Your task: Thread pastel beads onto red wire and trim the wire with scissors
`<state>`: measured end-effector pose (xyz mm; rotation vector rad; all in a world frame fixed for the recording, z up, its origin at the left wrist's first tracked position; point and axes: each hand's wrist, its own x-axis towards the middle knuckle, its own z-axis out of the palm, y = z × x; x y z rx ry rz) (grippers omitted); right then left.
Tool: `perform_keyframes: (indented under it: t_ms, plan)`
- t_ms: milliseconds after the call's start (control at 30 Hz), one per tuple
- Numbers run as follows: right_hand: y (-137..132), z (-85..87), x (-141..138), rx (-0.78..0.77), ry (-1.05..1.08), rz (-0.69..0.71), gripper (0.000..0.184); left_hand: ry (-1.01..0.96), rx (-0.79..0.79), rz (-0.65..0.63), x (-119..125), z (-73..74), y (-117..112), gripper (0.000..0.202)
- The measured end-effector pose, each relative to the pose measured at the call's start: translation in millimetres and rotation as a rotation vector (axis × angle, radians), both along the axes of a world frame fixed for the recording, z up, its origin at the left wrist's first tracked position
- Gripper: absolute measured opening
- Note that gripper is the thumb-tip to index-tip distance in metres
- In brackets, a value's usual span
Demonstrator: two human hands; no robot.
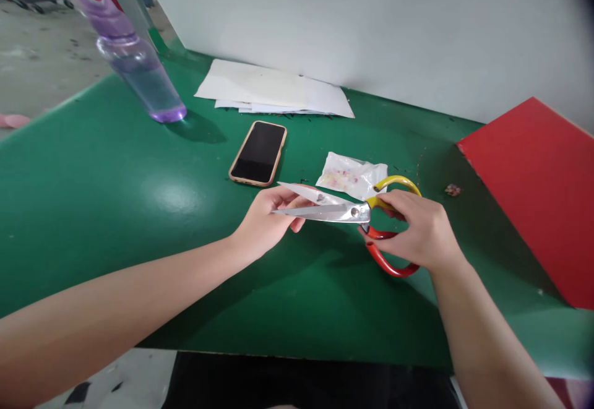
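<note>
Steel scissors [355,212] mid-frame, right hand [420,226] clamped on handles [399,179]. Left hand [265,217]? Can't tell its grip; closing blades [320,213] could nick it.

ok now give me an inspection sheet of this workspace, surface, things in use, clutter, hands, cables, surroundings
Surface: green table, glossy, with small dark specks near the papers.
Things in use: scissors, blades apart.
Clutter: phone, screen dark; packet of small coloured pieces; small coloured cluster; purple bottle, upright; red object, partly out of frame.
Hands: right hand grips the scissors' handles; left hand is at the blades, contact unclear.
Cables: nothing seen.
Surroundings: pale panel behind the table; marked floor beyond its left side.
</note>
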<state>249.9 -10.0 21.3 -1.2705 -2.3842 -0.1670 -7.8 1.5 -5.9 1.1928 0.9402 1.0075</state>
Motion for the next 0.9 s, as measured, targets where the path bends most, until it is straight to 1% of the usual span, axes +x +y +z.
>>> perform_keyframes:
  t_ms: [133, 233, 333, 400, 500, 567, 600, 700, 800, 867, 900]
  plan:
    - [0, 1.0, 1, 0.118, -0.058, 0.044, 0.028, 0.028, -0.001, -0.021, -1, -1.6, 0, 0.024]
    - [-2, 0.7, 1, 0.242, -0.126, 0.049, 0.018, 0.089, 0.008, -0.036, -3, -3.2, 0, 0.020]
    - [-3, -1.1, 0, 0.345, -0.185, 0.002, 0.028, 0.120, 0.012, -0.050, -4, -3.2, 0, 0.022]
    - [-3, -3.1, -1, 0.334, -0.169, -0.051, 0.028, 0.081, 0.007, -0.043, -4, -2.5, 0, 0.022]
    - [-1, -6.7, -3, 0.277, -0.073, -0.163, 0.023, -0.002, -0.019, -0.019, -2, -1.8, 1, 0.020]
    - [0, -8.6, -5, 0.210, 0.036, -0.223, 0.024, -0.033, -0.033, -0.004, -1, -2.0, 1, 0.021]
    - [1, -9.5, -7, 0.152, 0.110, -0.248, 0.027, -0.040, -0.036, 0.001, -1, -2.2, 1, 0.021]
    - [3, -12.5, -10, -0.108, 0.364, -0.306, 0.026, -0.056, -0.041, 0.012, -1, -2.7, 1, 0.021]
    - [3, -16.2, -11, -0.303, 0.583, -0.330, 0.033, -0.068, -0.054, 0.015, -1, -2.2, 1, 0.020]
    - [2, -16.5, -13, -0.387, 0.649, -0.304, 0.032, -0.077, -0.064, 0.017, -1, -1.5, 1, 0.019]
    - [2, -15.5, -14, -0.403, 0.641, -0.292, 0.029, -0.086, -0.068, 0.019, -1, -1.2, 1, 0.019]
